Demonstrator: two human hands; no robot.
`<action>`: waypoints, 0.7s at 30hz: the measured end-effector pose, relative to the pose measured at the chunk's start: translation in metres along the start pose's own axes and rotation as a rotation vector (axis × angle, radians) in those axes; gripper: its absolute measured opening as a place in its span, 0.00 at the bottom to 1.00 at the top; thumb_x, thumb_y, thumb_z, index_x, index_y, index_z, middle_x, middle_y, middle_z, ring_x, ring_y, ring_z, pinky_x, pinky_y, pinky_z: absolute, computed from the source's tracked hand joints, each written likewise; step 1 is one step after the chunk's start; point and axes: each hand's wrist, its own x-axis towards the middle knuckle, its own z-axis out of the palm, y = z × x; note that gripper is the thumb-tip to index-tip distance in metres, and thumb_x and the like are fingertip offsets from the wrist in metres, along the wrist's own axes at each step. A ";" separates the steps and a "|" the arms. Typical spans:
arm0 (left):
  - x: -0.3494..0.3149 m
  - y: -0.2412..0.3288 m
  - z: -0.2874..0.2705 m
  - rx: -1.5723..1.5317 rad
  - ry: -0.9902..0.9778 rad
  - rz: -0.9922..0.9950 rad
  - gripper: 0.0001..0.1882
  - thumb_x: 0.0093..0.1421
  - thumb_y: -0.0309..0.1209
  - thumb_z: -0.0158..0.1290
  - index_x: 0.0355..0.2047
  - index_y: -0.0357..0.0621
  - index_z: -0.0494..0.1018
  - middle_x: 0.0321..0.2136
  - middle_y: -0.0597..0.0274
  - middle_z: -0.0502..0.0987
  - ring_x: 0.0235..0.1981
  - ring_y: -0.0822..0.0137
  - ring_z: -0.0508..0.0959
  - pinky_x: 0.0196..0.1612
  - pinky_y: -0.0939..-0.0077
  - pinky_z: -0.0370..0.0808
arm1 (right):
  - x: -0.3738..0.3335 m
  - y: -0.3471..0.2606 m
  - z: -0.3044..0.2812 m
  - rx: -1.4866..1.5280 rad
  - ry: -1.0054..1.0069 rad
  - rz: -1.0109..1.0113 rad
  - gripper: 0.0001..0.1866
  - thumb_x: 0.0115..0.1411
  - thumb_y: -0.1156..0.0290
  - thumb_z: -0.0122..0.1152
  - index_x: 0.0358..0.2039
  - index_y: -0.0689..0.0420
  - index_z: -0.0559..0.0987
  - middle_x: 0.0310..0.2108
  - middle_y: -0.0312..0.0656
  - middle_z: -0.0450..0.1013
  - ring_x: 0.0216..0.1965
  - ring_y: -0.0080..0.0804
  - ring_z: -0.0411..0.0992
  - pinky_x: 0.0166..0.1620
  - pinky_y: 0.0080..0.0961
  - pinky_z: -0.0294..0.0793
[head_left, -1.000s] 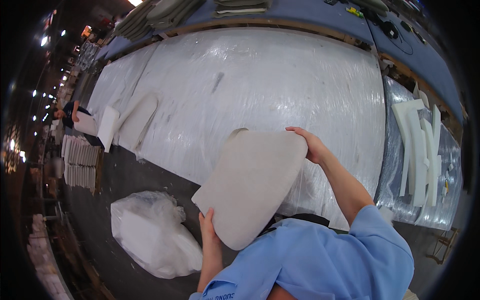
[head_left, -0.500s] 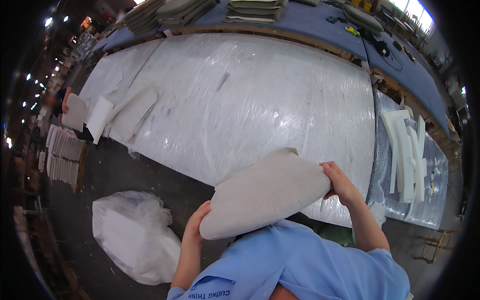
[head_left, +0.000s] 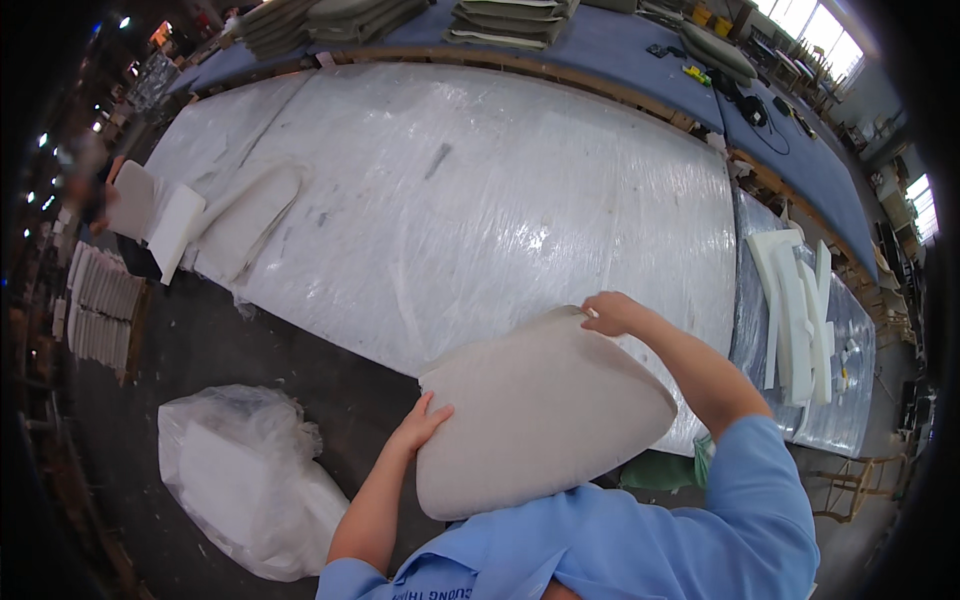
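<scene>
A plastic-wrapped table (head_left: 520, 180) spreads out beyond the grip, and past its far side I see a blue-topped bench (head_left: 630, 50) bearing piles of grey pads (head_left: 512, 22). The thing in hand is a pale, rounded cushion (head_left: 540, 410), tilted between both hands over the table's near edge and close to the blue shirt (head_left: 600, 540); whether the table carries any of its weight I cannot tell.

The left hand (head_left: 420, 425) clamps its left edge, thumb on the upper face, the other fingers mostly hidden. The right hand (head_left: 612, 312) pinches the far edge, thumb and fingers drawn together there.

My worry is that small right-hand pinch: if the fabric slides between those fingertips, the cushion could swing on the left hand and dip at its unheld right tip. A hard pull there might also stretch or crease the cover. Should the left thumb slip, I judge the cushion would drop toward the dark floor (head_left: 270, 350), left of the grip, where a clear plastic bag (head_left: 235, 480) lies. Rightward of the grip, white foam strips (head_left: 795, 320) sit well apart, so a knock against them seems unlikely.
</scene>
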 end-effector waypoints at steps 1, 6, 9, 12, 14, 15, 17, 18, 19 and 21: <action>0.014 0.004 0.001 0.035 0.001 -0.006 0.51 0.64 0.50 0.61 0.77 0.41 0.47 0.73 0.43 0.59 0.70 0.53 0.66 0.68 0.60 0.66 | 0.026 0.012 0.009 -0.047 0.007 0.039 0.27 0.63 0.55 0.63 0.58 0.56 0.80 0.55 0.56 0.78 0.58 0.54 0.75 0.61 0.44 0.74; 0.056 0.008 0.003 0.480 0.320 -0.019 0.45 0.63 0.50 0.61 0.75 0.47 0.56 0.68 0.40 0.65 0.66 0.44 0.71 0.65 0.53 0.70 | 0.108 0.021 0.051 -0.127 -0.053 0.264 0.20 0.61 0.63 0.62 0.51 0.57 0.84 0.53 0.54 0.79 0.57 0.51 0.76 0.59 0.44 0.76; 0.056 0.026 0.005 0.791 0.425 0.022 0.37 0.64 0.45 0.59 0.71 0.48 0.63 0.62 0.41 0.69 0.62 0.41 0.73 0.61 0.50 0.73 | 0.129 0.000 0.071 -0.090 0.004 0.208 0.17 0.59 0.69 0.59 0.46 0.59 0.86 0.50 0.55 0.81 0.55 0.51 0.78 0.57 0.42 0.78; 0.085 0.050 0.017 0.937 0.340 0.208 0.33 0.65 0.42 0.58 0.68 0.48 0.66 0.60 0.43 0.71 0.61 0.44 0.74 0.60 0.51 0.74 | 0.131 0.023 0.070 -0.064 0.072 0.168 0.13 0.61 0.72 0.57 0.44 0.57 0.86 0.43 0.54 0.82 0.46 0.48 0.82 0.48 0.42 0.81; 0.107 0.066 0.027 0.912 0.291 0.297 0.32 0.64 0.40 0.58 0.68 0.47 0.67 0.61 0.45 0.71 0.60 0.46 0.74 0.60 0.52 0.74 | 0.131 0.032 0.065 0.242 0.081 0.236 0.11 0.64 0.71 0.57 0.43 0.55 0.84 0.36 0.50 0.81 0.36 0.44 0.81 0.37 0.41 0.80; 0.115 0.067 0.030 0.861 0.290 0.316 0.32 0.64 0.39 0.58 0.68 0.47 0.67 0.61 0.46 0.70 0.60 0.46 0.75 0.60 0.52 0.74 | 0.128 0.024 0.065 0.538 0.053 0.310 0.09 0.65 0.71 0.57 0.43 0.53 0.83 0.32 0.46 0.80 0.30 0.40 0.79 0.32 0.39 0.78; 0.132 0.073 0.036 0.796 0.267 0.356 0.31 0.64 0.38 0.58 0.67 0.47 0.68 0.61 0.49 0.71 0.59 0.47 0.75 0.60 0.53 0.74 | 0.120 0.018 0.067 0.938 0.031 0.385 0.07 0.67 0.69 0.56 0.42 0.52 0.80 0.27 0.41 0.75 0.22 0.34 0.74 0.24 0.35 0.72; 0.144 0.074 0.040 0.779 0.248 0.375 0.31 0.64 0.37 0.59 0.66 0.47 0.69 0.61 0.50 0.72 0.59 0.47 0.76 0.60 0.53 0.75 | 0.116 0.016 0.067 1.039 0.038 0.380 0.06 0.68 0.69 0.56 0.42 0.52 0.79 0.26 0.39 0.73 0.20 0.31 0.71 0.21 0.33 0.68; 0.153 0.081 0.043 0.773 0.222 0.402 0.30 0.63 0.37 0.59 0.66 0.47 0.70 0.61 0.50 0.73 0.59 0.48 0.76 0.60 0.54 0.75 | 0.111 0.020 0.068 1.151 0.055 0.381 0.05 0.69 0.68 0.56 0.42 0.52 0.78 0.24 0.36 0.70 0.17 0.28 0.67 0.19 0.31 0.64; 0.167 0.094 0.047 0.764 0.117 0.367 0.27 0.63 0.36 0.57 0.63 0.47 0.73 0.58 0.50 0.76 0.59 0.49 0.77 0.60 0.55 0.75 | 0.107 0.024 0.073 1.179 0.086 0.392 0.07 0.68 0.68 0.56 0.45 0.52 0.78 0.25 0.37 0.72 0.17 0.28 0.67 0.19 0.31 0.63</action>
